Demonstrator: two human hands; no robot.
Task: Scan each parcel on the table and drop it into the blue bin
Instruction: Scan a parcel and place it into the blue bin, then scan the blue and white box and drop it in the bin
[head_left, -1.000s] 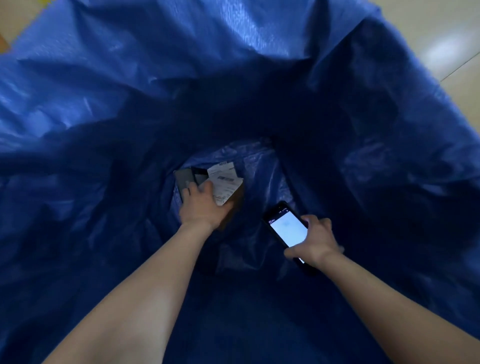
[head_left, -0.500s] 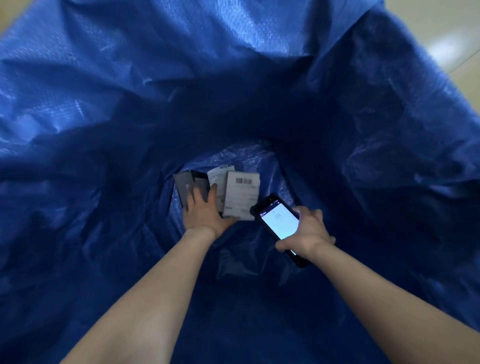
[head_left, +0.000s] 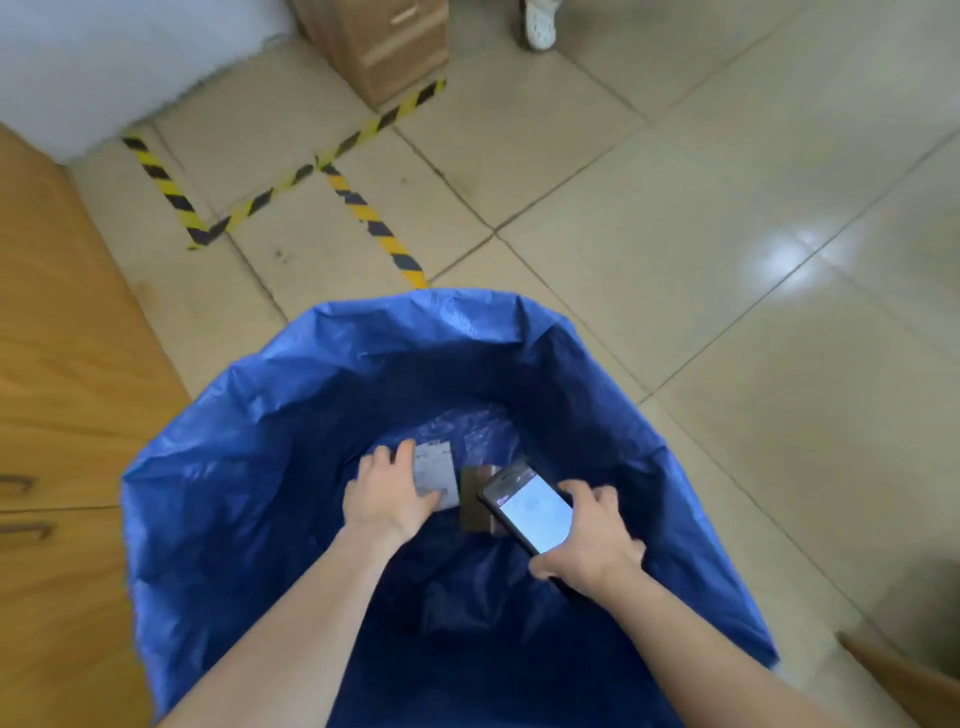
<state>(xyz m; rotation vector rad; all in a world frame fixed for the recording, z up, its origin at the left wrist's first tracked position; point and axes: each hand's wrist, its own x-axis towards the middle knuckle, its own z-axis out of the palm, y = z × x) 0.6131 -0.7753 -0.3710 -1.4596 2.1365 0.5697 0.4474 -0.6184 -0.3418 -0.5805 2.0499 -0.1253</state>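
Where both arms reach (head view): down into the blue bin (head_left: 249, 447), a crumpled woven sack standing open on the tiled floor (head_left: 727, 322).
Left hand (head_left: 387, 493): low inside the bin, left of its middle. The fingers curl over the far edge of the white-labelled parcel (head_left: 435, 473) and the thumb lies across its near corner, gripping it.
White-labelled parcel: deep in the bin with its label facing up. The print is too blurred to read, and I cannot tell whether it rests on the bin's bottom.
Brown parcel (head_left: 474, 501): deep in the bin, just right of the white-labelled parcel and partly hidden by the phone (head_left: 535, 512).
Right hand (head_left: 592, 545): inside the bin, right of its middle, with fingers and thumb wrapped round the phone's near end.
Phone: lit screen up, tilted over the brown parcel; contact between them is unclear.
Wooden cabinet (head_left: 62, 364): close against the bin's left side.
Hazard tape (head_left: 363, 208): yellow-and-black strips on the floor beyond the bin.
Drawer unit (head_left: 384, 41): well beyond the bin.
White shoe (head_left: 537, 23): far beyond the bin.
Cardboard corner (head_left: 898, 680): near the bin's right side.
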